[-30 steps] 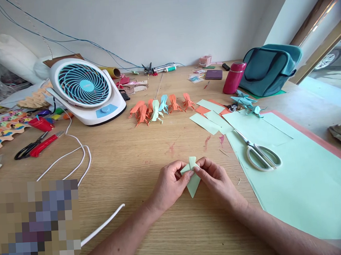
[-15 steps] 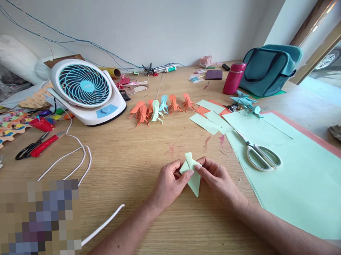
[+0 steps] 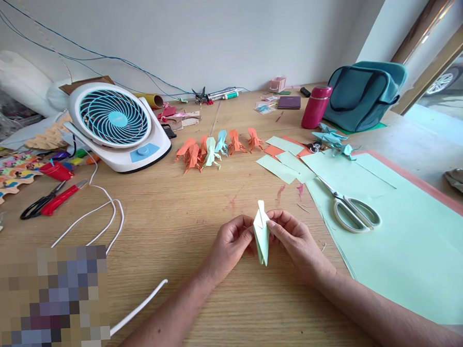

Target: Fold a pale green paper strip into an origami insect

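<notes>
Between my two hands, just above the table, is a pale green folded paper (image 3: 261,235). It is narrow, with a small tab sticking up at the top and a pointed lower end. My left hand (image 3: 232,247) pinches its left edge between thumb and fingers. On the other edge, the thumb and fingers of my right hand (image 3: 297,238) close on the paper near its upper part. Beyond my hands stands a row of folded paper figures: a pale green one (image 3: 211,153), a blue one (image 3: 221,142) and several orange ones (image 3: 235,141).
White-handled scissors (image 3: 355,213) lie on large green sheets (image 3: 407,262) at my right, near smaller paper pieces (image 3: 277,169). A fan (image 3: 114,125) stands at the left, with a white cable (image 3: 109,200), black scissors (image 3: 37,205) and a red-handled knife (image 3: 60,200). A pink bottle (image 3: 316,107) and teal bag (image 3: 363,96) stand behind.
The green paper has gone from a wide kite shape to a narrower one, its sides folded or turned. My left thumb has shifted from its front to the left edge.
</notes>
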`<state>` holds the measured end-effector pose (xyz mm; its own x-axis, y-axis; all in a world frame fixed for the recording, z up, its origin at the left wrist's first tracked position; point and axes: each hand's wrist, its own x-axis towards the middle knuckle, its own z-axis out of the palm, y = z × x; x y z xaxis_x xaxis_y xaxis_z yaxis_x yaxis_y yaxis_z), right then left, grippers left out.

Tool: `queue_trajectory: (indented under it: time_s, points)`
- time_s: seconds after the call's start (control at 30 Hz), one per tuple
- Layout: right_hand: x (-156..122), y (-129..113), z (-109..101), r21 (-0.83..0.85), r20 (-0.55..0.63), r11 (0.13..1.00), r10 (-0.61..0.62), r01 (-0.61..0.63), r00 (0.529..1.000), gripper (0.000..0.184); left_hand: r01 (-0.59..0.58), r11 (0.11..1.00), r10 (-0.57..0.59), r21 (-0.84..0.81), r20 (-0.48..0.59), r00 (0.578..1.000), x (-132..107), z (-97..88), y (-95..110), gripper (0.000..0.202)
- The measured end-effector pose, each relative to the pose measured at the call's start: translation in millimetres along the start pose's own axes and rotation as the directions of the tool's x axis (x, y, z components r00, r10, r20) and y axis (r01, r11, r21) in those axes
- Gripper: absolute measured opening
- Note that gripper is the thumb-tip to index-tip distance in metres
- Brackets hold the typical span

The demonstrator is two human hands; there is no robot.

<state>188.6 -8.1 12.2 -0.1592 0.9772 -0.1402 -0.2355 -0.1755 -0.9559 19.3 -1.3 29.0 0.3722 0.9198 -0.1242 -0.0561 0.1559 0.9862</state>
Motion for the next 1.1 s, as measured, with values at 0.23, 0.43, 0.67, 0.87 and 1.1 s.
queue_trajectory:
  time_s: [0.23,0.43,0.67,0.87,1.1]
  points:
    - [-1.8,3.3,2.6,0.034,0.04,0.999,0.008,-0.009,0.999,0.032,0.037,0.997,-0.034,-0.069,0.04,0.999,3.1,2.5,-9.0,0.043]
    - [-4.3,-0.8,5.6,-0.006,0.04,1.0,-0.011,0.012,0.999,0.036,0.056,0.992,-0.053,-0.11,0.028,0.998,4.2,2.8,-7.7,0.046]
    - [-6.5,-7.2,1.2,-0.101,0.047,0.99,-0.092,0.097,0.995,0.029,0.023,1.0,-0.024,-0.018,-0.052,0.998,4.5,-5.6,-9.0,0.04]
    - [-3.9,-1.0,-5.5,-0.145,0.165,0.953,-0.243,0.268,0.956,0.022,0.066,0.996,-0.073,-0.061,-0.137,0.988,6.1,-7.5,-10.6,0.043]
    - [-4.7,6.2,-7.3,-0.316,0.185,0.876,-0.32,0.365,0.929,0.034,0.038,0.996,-0.053,-0.078,-0.198,0.979,8.8,-9.1,-16.5,0.046]
